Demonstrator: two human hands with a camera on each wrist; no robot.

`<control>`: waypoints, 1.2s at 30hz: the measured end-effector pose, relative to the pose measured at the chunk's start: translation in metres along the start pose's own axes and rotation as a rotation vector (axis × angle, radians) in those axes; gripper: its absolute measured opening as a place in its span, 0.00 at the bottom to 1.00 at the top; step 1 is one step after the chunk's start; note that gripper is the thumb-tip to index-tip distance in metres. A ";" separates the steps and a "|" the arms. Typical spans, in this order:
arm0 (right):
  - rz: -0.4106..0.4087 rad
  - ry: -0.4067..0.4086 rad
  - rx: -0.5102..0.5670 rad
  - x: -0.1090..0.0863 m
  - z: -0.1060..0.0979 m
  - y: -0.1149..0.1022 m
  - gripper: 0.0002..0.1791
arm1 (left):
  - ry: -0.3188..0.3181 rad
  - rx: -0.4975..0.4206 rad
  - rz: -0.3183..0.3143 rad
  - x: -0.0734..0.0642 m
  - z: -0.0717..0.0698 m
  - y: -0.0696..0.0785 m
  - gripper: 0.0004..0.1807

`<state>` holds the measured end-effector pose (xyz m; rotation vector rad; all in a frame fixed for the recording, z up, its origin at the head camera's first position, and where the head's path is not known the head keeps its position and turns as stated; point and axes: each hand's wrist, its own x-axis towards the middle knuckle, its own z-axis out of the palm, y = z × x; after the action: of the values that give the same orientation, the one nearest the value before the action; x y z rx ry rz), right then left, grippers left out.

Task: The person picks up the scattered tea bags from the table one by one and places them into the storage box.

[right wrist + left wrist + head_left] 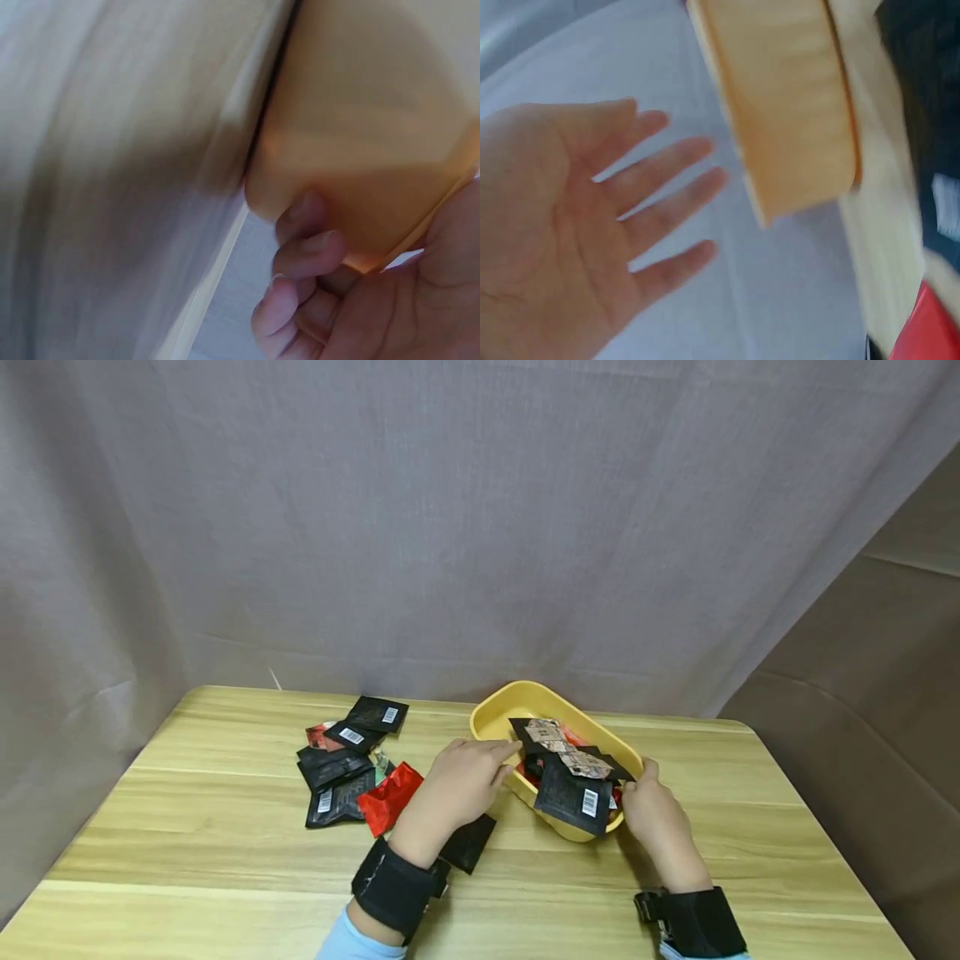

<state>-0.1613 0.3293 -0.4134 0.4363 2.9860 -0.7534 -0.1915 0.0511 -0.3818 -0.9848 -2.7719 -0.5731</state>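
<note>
A yellow plastic bin [497, 714] stands at the back right of the table, piled with black and red packets. My right hand [662, 820] grips its right end; in the right wrist view, curled fingers of this hand [367, 307] lie against the bin's outer wall [352, 135]. At the left side of the bin hovers my left hand [459, 781], its fingers reaching over the near rim. The left wrist view shows this palm [540, 240] bare, with fingers spread apart. A black packet with a barcode [566, 797] overhangs the bin's near rim.
Left of the bin lies a loose heap of black packets [337, 768]. A shiny red packet [390, 800] is at the heap's right edge. Another black packet [471, 843] lies partly hidden beside my left wrist. Grey cloth [450, 527] hangs behind the wooden table [187, 852].
</note>
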 end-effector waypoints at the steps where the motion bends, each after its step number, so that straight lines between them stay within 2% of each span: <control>1: -0.006 0.001 0.007 0.000 0.000 0.001 0.30 | -0.003 -0.006 -0.022 -0.002 -0.002 -0.004 0.20; 5: -0.030 -0.008 0.047 0.002 -0.002 0.004 0.31 | -0.052 -0.004 -0.149 -0.012 -0.011 -0.018 0.15; 8: -0.056 -0.021 0.085 0.001 -0.005 0.008 0.31 | -0.152 -0.034 -0.246 -0.018 -0.014 -0.026 0.14; 11: -0.077 -0.046 0.156 0.002 -0.008 0.013 0.32 | -0.270 -0.125 -0.331 -0.021 -0.014 -0.030 0.20; 13: -0.093 -0.065 0.207 0.002 -0.011 0.016 0.32 | -0.324 -0.172 -0.369 -0.022 -0.012 -0.031 0.24; 16: -0.101 -0.108 0.277 0.003 -0.015 0.019 0.33 | -0.361 -0.143 -0.369 -0.022 -0.007 -0.031 0.28; 21: -0.132 -0.188 0.377 0.002 -0.019 0.024 0.33 | -0.374 0.000 -0.328 -0.019 0.004 -0.030 0.32; 26: -0.176 -0.262 0.437 0.000 -0.025 0.027 0.33 | -0.402 0.066 -0.339 -0.015 0.011 -0.028 0.32; 31: -0.184 -0.327 0.466 -0.001 -0.031 0.027 0.40 | -0.434 0.067 -0.367 -0.015 0.010 -0.031 0.34; 33: -0.189 -0.353 0.481 0.000 -0.034 0.028 0.44 | -0.419 0.042 -0.370 -0.016 0.007 -0.033 0.34; 36: -0.217 -0.399 0.517 0.000 -0.038 0.030 0.48 | -0.380 -0.033 -0.370 -0.018 0.001 -0.037 0.29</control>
<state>-0.1510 0.3727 -0.3934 -0.0387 2.4661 -1.4452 -0.2004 0.0149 -0.3987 -0.6391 -3.3295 -0.5218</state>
